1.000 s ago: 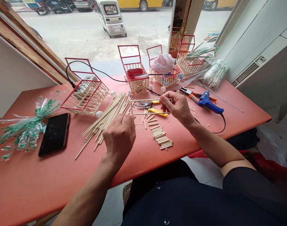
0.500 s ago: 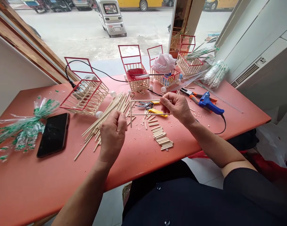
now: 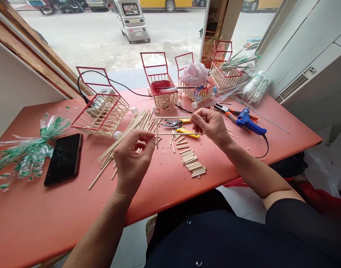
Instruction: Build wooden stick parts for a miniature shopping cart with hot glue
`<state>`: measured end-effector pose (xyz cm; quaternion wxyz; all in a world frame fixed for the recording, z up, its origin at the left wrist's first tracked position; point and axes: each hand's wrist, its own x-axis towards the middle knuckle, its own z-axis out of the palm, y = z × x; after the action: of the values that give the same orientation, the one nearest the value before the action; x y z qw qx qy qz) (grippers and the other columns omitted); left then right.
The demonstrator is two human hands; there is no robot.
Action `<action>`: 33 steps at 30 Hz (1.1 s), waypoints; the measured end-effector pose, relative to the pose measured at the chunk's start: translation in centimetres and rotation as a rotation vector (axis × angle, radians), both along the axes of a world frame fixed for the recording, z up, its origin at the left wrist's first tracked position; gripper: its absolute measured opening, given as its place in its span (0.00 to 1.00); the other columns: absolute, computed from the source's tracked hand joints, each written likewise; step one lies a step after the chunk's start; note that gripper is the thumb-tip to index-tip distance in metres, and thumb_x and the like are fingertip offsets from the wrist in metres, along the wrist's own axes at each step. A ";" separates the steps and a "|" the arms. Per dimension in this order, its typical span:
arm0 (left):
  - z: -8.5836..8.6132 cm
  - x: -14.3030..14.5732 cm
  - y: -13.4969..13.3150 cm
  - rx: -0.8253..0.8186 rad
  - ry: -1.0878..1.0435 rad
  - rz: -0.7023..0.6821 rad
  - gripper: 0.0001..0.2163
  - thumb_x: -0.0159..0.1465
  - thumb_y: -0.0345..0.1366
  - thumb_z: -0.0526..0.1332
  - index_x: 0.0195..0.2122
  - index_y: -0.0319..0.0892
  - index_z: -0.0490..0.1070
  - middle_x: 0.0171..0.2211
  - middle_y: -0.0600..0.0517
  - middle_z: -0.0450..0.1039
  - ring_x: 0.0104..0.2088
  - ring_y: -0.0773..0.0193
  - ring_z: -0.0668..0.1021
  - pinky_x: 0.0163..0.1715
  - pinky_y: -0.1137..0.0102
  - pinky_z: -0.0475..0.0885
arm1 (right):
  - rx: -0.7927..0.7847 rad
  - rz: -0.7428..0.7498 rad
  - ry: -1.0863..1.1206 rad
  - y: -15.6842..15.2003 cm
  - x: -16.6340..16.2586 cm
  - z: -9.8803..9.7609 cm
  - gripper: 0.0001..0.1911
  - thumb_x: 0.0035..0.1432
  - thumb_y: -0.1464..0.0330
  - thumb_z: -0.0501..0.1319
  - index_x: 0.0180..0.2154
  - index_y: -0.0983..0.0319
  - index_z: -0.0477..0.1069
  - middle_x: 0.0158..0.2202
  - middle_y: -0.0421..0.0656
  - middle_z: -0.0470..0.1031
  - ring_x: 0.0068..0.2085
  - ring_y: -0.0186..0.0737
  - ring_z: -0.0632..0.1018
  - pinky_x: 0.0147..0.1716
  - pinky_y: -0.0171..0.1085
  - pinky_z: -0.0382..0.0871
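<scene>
My right hand point(image 3: 212, 124) pinches the right end of a wooden stick frame point(image 3: 176, 134) above the table. The frame has two long sticks running side by side and a short crosspiece at its left end. At that crosspiece, the thumb and index finger of my left hand point(image 3: 135, 152) come together on the stick, the other fingers curled. Below the frame lie wire strippers point(image 3: 184, 130) with yellow handles. Several short cut sticks point(image 3: 192, 162) sit in a row nearer me, and a pile of long sticks point(image 3: 131, 130) spreads behind my left hand.
Stick-built carts with red handles, such as the left one point(image 3: 100, 111) and the middle one point(image 3: 163, 89), line the back. A blue glue gun point(image 3: 250, 123) and pliers point(image 3: 226, 111) lie right. At left are a phone point(image 3: 63, 160) and green-printed plastic wrappers point(image 3: 33, 145).
My left hand has opened from a loose fist and turned, bringing its thumb and index finger onto the frame's left end. The frame has shifted very slightly; my right hand keeps its hold.
</scene>
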<state>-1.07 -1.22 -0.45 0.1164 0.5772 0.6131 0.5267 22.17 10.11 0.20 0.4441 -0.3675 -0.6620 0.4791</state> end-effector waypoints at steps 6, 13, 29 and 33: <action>0.0 -0.3 0.3 -0.061 -0.234 -0.004 0.06 0.67 0.39 0.65 0.36 0.45 0.79 0.32 0.52 0.79 0.31 0.64 0.79 0.31 0.68 0.76 | 0.015 -0.004 0.000 0.0 0.0 -0.1 0.36 0.56 0.31 0.70 0.32 0.58 0.73 0.24 0.39 0.77 0.23 0.30 0.73 0.23 0.34 0.69; -0.2 -0.6 1.2 -0.174 -0.480 -0.116 0.08 0.61 0.42 0.71 0.35 0.42 0.83 0.25 0.53 0.75 0.23 0.68 0.72 0.23 0.71 0.68 | 0.043 0.020 0.001 -0.1 0.0 -0.1 0.35 0.60 0.32 0.68 0.32 0.58 0.73 0.26 0.40 0.78 0.25 0.31 0.74 0.25 0.34 0.72; 0.3 -0.5 1.1 -0.242 -0.573 -0.163 0.10 0.58 0.38 0.75 0.24 0.41 0.79 0.19 0.53 0.71 0.20 0.69 0.69 0.21 0.71 0.63 | 0.070 0.053 0.026 -0.6 -0.3 0.1 0.35 0.61 0.33 0.68 0.31 0.59 0.73 0.25 0.38 0.76 0.23 0.28 0.72 0.24 0.33 0.69; 0.4 -0.6 0.9 -0.238 -0.537 -0.178 0.11 0.60 0.38 0.74 0.25 0.41 0.79 0.19 0.54 0.70 0.21 0.69 0.69 0.23 0.71 0.63 | 0.081 0.053 0.018 -0.6 -0.3 0.0 0.34 0.63 0.35 0.68 0.32 0.59 0.73 0.25 0.38 0.76 0.24 0.28 0.73 0.24 0.33 0.69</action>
<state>-1.65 -0.28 -0.09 0.3867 0.4509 0.5647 0.5729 21.89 9.52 0.25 0.4515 -0.3271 -0.6865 0.4668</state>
